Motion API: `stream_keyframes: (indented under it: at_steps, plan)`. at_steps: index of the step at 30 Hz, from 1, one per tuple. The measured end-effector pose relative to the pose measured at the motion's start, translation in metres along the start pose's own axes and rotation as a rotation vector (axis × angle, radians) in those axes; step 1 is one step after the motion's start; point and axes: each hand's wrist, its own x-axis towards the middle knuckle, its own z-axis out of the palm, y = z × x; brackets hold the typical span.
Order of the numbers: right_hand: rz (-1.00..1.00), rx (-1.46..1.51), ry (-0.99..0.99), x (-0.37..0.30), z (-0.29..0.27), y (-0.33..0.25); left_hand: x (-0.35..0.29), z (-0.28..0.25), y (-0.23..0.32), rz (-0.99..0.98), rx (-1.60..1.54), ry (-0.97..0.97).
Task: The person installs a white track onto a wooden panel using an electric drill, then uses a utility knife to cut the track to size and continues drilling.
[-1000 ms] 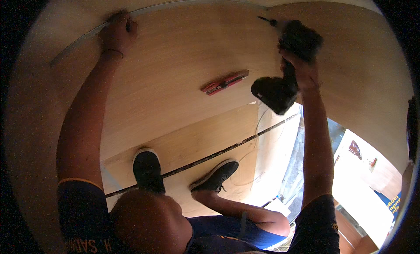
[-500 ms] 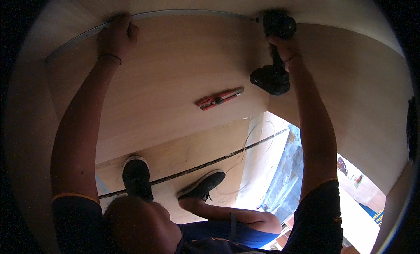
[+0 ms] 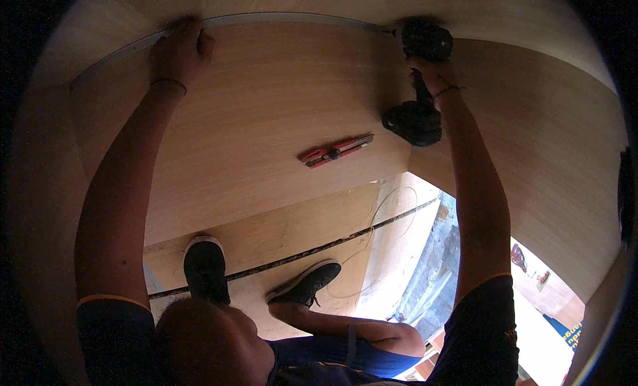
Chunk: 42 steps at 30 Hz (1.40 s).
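Note:
A long, thin grey strip runs along the seam where the wood-look panel meets the board at the far side. My left hand is closed at this strip towards its left part; its fingertips are hidden. In my right hand is a black cordless drill, gripped by its handle. Its head points left, and the bit is close to the strip's right end; whether they touch I cannot tell. A red utility knife lies on the panel between my arms, nearer the right one.
Another wood-look panel stands on the right, beside my right forearm. Below is a board floor with a dark gap across it, where my black shoes rest. A thin cord loops near a bright opening at lower right.
The whole view has shifted very slightly. The drill stays at the strip's right end and my left hand keeps its place on the strip.

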Motion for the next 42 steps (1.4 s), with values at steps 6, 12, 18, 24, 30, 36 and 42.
stream_keyframes:
  at_steps: [6, 12, 18, 24, 30, 36, 42]
  plan:
    - [0.007, -0.022, -0.044, -0.010, 0.007, -0.018, -0.004, 0.000, -0.005, 0.015, -0.030, 0.056]
    - [0.010, -0.065, -0.003, -0.005, 0.004, -0.012, -0.004, 0.001, -0.004, 0.016, -0.042, 0.070]
    - [0.053, -0.030, -0.035, -0.011, 0.004, -0.022, -0.003, -0.003, -0.004, 0.001, -0.022, 0.039]
    - [0.166, 0.128, -0.087, -0.012, -0.007, -0.013, -0.002, -0.002, -0.001, 0.004, -0.044, 0.039]
    - [0.081, 0.453, -0.282, -0.051, -0.010, -0.018, -0.004, -0.012, 0.000, -0.030, -0.031, -0.056]
    - [0.112, 0.720, -0.459, -0.132, 0.012, -0.029, -0.036, 0.014, -0.002, 0.063, -0.269, 0.072]
    - [0.221, 0.888, -0.510, -0.203, 0.037, -0.020, -0.075, -0.053, 0.125, -0.218, -0.803, -0.164]
